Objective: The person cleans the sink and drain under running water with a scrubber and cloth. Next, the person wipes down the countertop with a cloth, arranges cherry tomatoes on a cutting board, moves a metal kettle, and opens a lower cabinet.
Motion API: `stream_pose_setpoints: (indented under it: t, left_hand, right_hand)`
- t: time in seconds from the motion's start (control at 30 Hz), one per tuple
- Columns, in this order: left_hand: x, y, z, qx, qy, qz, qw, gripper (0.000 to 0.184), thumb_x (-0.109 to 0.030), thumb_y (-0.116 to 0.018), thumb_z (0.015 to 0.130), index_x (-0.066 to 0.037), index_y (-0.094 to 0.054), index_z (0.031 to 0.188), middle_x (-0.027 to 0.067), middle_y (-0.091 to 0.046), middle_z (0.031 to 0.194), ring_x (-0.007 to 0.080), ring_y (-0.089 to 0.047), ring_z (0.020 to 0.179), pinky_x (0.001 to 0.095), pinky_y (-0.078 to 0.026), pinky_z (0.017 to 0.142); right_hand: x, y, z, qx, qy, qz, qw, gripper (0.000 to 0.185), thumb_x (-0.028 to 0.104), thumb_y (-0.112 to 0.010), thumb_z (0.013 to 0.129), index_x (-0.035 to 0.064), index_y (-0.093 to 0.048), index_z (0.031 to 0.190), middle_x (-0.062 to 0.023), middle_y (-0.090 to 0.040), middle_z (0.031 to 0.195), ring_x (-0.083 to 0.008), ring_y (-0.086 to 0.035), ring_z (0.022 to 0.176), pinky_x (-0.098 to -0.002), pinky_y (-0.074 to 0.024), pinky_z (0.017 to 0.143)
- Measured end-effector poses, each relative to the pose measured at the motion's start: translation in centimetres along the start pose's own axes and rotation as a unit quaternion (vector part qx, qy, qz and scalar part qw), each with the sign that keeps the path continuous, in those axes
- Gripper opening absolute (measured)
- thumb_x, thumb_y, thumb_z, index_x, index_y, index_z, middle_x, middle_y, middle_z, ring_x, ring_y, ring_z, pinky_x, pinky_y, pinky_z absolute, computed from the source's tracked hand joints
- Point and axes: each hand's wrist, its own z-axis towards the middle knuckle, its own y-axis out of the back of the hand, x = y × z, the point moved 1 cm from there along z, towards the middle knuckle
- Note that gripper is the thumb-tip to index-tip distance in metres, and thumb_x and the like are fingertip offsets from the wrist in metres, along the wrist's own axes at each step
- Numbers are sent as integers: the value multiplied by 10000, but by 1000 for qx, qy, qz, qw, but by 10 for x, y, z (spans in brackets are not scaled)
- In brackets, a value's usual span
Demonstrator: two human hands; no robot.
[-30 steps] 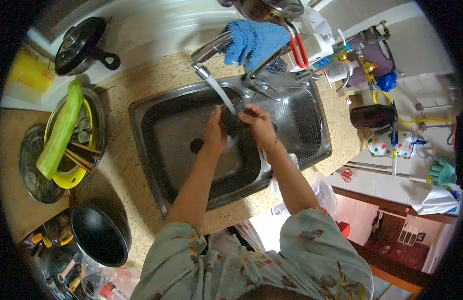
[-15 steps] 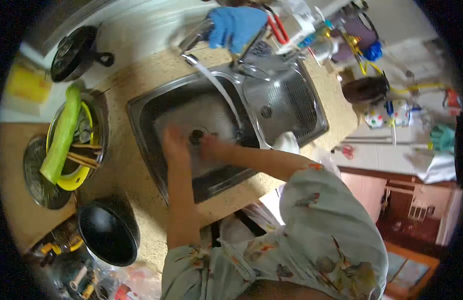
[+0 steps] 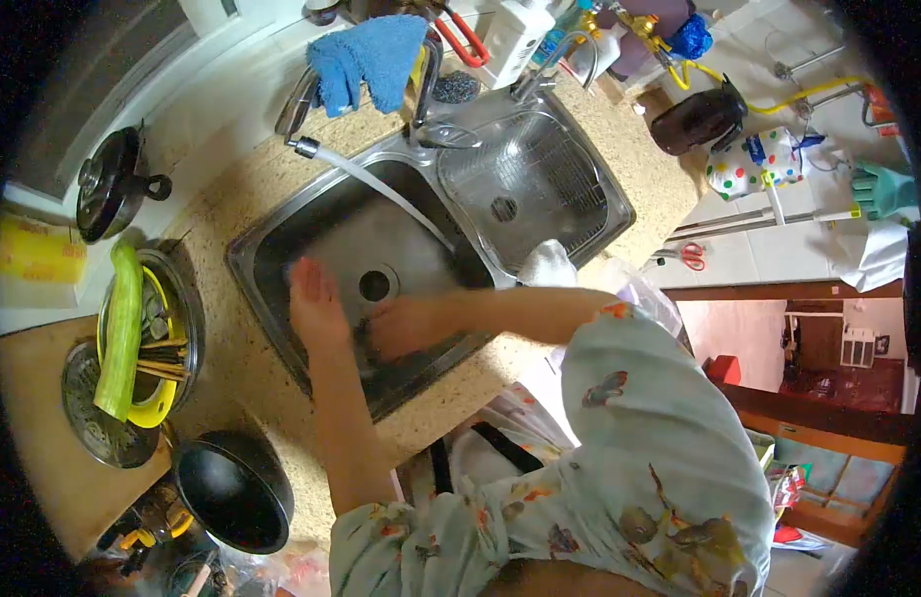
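Note:
My left hand (image 3: pixel 317 302) is over the left basin of a steel sink (image 3: pixel 243 261), to the left of the round drain hole (image 3: pixel 375 286). Its fingers look extended, slightly blurred, with nothing visible in them. Just below the drain, my right hand (image 3: pixel 406 326) is smeared by motion, so its fingers do not show clearly. The two hands are apart. A stream of water (image 3: pixel 386 191) runs from the faucet spout (image 3: pixel 303 147) into the far right part of this basin, away from both hands.
A drainer basin (image 3: pixel 540 189) adjoins on the right, with a white cloth (image 3: pixel 547 265) at its near edge. Blue cloth (image 3: pixel 369 62) hangs behind the faucet. On the left are a long green vegetable (image 3: pixel 124 333) on a yellow-rimmed basket (image 3: pixel 158 403), a black pot (image 3: pixel 231 493) and a lidded pan (image 3: pixel 112 184).
The view has shifted and is sharper. My right hand has moved toward the sink's near side, leaving the drain hole more visible. The water still runs.

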Motion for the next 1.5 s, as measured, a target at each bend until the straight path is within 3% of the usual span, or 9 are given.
stream_pose_setpoints:
  t: [0.17, 0.37, 0.47, 0.6, 0.8, 0.93, 1.13, 1.27, 1.5]
  left_hand:
    - [-1, -11, -9, 23, 12, 34, 999, 478, -300, -473, 969, -26, -457, 1360, 118, -435, 1411, 235, -393, 1318, 407, -282, 1103]
    - [9, -6, 5, 1, 33, 25, 999, 422, -271, -454, 973, -32, -512, 1315, 124, -465, 1383, 232, -413, 1304, 411, -330, 1077]
    - [-5, -17, -8, -4, 27, 42, 999, 395, -247, -450, 972, -31, -533, 1292, 123, -484, 1360, 235, -423, 1294, 406, -339, 1071]
    - [-2, -6, 6, -2, 23, 31, 999, 380, -229, -458, 966, -31, -539, 1281, 110, -512, 1325, 236, -429, 1287, 402, -339, 1073]
    - [1, -4, 23, -17, 51, -7, 999, 361, -230, -482, 958, -48, -548, 1263, 79, -544, 1294, 218, -481, 1241, 389, -366, 1041]
    - [8, -9, 25, -10, 55, 20, 998, 345, -236, -491, 957, -54, -561, 1241, 76, -554, 1282, 219, -505, 1219, 394, -379, 1034]
    - [27, 7, 53, 17, 76, 29, 997, 375, -249, -475, 962, -48, -533, 1274, 93, -548, 1296, 249, -491, 1237, 413, -371, 1046]
    - [19, 6, 34, -46, 73, 53, 995, 417, -261, -461, 965, -39, -483, 1318, 125, -515, 1333, 274, -447, 1281, 412, -379, 1047]
    - [20, 30, 45, -30, 105, 44, 993, 452, -273, -450, 965, -21, -457, 1340, 128, -452, 1394, 273, -404, 1316, 424, -358, 1070]
  right_hand:
    - [-46, -58, -40, 215, -132, -53, 966, 151, 235, -595, 747, 104, -669, 753, -71, -611, 734, -269, -585, 775, -459, -434, 838]
    - [-10, 4, -12, -59, -6, 45, 997, 182, 259, -607, 779, 96, -681, 809, -81, -653, 787, -292, -616, 815, -450, -429, 877]
    - [-63, -116, -84, 296, -178, -223, 912, 183, 240, -602, 808, 83, -694, 823, -126, -673, 807, -272, -638, 845, -444, -451, 860]
    - [-42, -18, -36, 78, -397, -46, 913, 157, 215, -634, 785, 78, -685, 841, -128, -673, 803, -272, -641, 823, -414, -481, 787]
    - [-69, 15, -46, -353, -608, 595, 390, 289, 77, -695, 780, 41, -639, 1061, -56, -648, 940, -167, -622, 779, -312, -477, 570]
    - [-77, 15, -48, -370, -546, 671, 338, 295, 23, -689, 804, 45, -625, 1092, -10, -624, 946, -115, -573, 750, -285, -458, 580]
    - [-46, 96, 11, -480, -315, 370, 731, 200, 62, -672, 841, 96, -638, 1036, -15, -636, 947, -138, -599, 878, -291, -492, 806]
    - [-48, 17, -16, -120, -217, 67, 966, 206, 129, -586, 892, 105, -601, 1096, -52, -616, 979, -178, -590, 922, -332, -484, 836]
    - [10, -38, -25, -11, -340, 415, 844, 261, 258, -486, 943, 115, -582, 1138, -83, -543, 1058, -210, -513, 1003, -415, -407, 920]
